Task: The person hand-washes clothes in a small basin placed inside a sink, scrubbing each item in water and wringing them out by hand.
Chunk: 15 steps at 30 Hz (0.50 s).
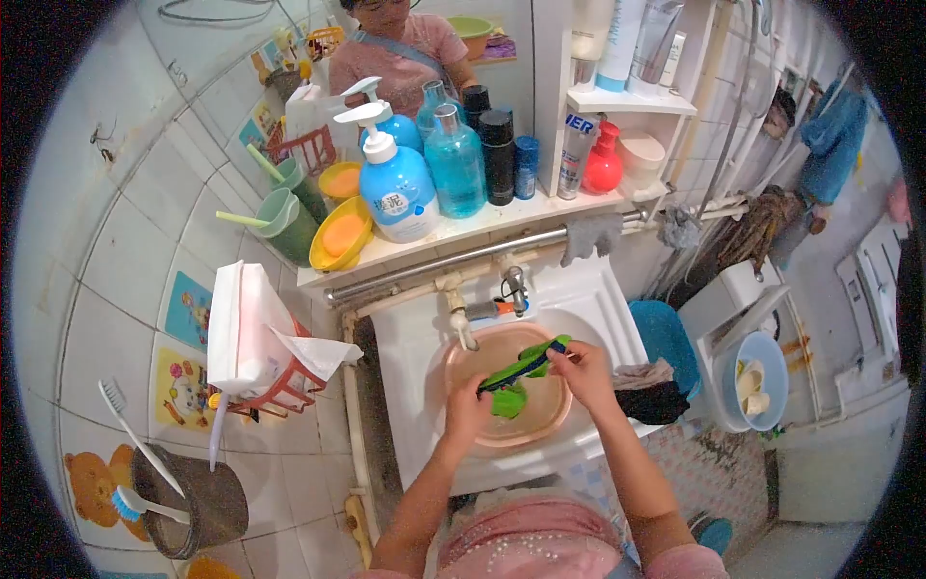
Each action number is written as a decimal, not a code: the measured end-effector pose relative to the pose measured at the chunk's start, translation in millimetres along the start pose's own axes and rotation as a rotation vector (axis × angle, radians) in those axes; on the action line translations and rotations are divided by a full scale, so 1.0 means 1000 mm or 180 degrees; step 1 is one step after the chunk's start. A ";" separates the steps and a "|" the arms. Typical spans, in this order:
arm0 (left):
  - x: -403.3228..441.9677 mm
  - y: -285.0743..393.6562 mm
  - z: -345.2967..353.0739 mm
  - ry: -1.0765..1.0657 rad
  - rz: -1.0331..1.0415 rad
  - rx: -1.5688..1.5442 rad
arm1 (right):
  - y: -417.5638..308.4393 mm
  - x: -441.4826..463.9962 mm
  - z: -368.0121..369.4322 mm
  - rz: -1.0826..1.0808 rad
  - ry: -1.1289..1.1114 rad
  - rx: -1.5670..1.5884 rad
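A bright green cloth item with a dark blue edge (521, 371) is stretched between my two hands over a pink basin (455, 425). My left hand (468, 407) is closed on its left end. My right hand (582, 373) pinches the other end, which sits higher. Below it, a green piece (508, 400) hangs or lies in the basin; I cannot tell whether it is part of the same item. The basin stands in a white sink (410, 362), under a faucet (516, 289).
Behind the sink, a shelf (521, 207) holds a blue pump bottle (397, 198) and other bottles. On the left wall hang a tissue pack (246, 328) and a dark cup (198, 507) with brushes. A teal bucket (664, 333) and dark cloth (651, 403) are right of the sink.
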<state>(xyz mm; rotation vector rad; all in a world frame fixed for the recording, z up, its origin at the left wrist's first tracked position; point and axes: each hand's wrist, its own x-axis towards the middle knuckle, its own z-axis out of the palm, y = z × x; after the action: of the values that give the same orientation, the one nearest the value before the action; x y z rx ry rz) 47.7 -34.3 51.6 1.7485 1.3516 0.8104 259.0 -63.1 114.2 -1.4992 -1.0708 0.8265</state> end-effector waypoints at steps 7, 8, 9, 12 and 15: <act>0.000 0.058 -0.057 0.0386 0.0429 0.0551 | -0.033 0.001 -0.013 -0.1420 0.0554 -0.1368; -0.001 0.058 -0.059 0.0515 0.0321 0.0358 | -0.030 -0.001 -0.011 -0.0781 0.0247 -0.0747; -0.001 0.061 -0.061 0.0643 0.0208 0.0165 | -0.028 -0.002 -0.009 -0.0135 -0.0059 -0.0126; 0.006 0.045 -0.056 0.0824 0.0468 0.0439 | -0.023 -0.004 -0.009 0.0646 -0.0096 0.0129; 0.018 -0.007 -0.031 0.0439 -0.0107 0.0364 | 0.012 -0.001 0.002 0.0313 -0.0177 0.0226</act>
<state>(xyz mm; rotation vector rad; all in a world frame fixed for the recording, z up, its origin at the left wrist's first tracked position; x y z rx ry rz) 22.7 -10.5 61.7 1.7791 1.5415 0.8632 259.4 -64.2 102.0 -1.4859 -1.0043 0.9703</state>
